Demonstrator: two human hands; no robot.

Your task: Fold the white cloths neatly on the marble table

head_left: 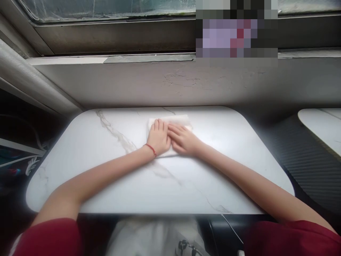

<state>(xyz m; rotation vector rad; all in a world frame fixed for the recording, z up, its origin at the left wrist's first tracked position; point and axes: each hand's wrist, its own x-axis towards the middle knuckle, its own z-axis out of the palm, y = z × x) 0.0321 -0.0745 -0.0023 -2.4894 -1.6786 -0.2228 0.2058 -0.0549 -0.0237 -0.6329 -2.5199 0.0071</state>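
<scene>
Location type: indoor room, beside a framed window [106, 9]. Indicators: a marble-patterned table [165, 188] set along a painted wall [128, 81] with cracked patches; a second table [326, 122] at right; cables [32, 163] at left. Home or office cannot be determined.

White cloth [177, 119] lies flat on the marbled tabletop [229, 129]

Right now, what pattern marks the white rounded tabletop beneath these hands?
Grey-brown marbled veining on that white tabletop, clearest in the head view.
</scene>
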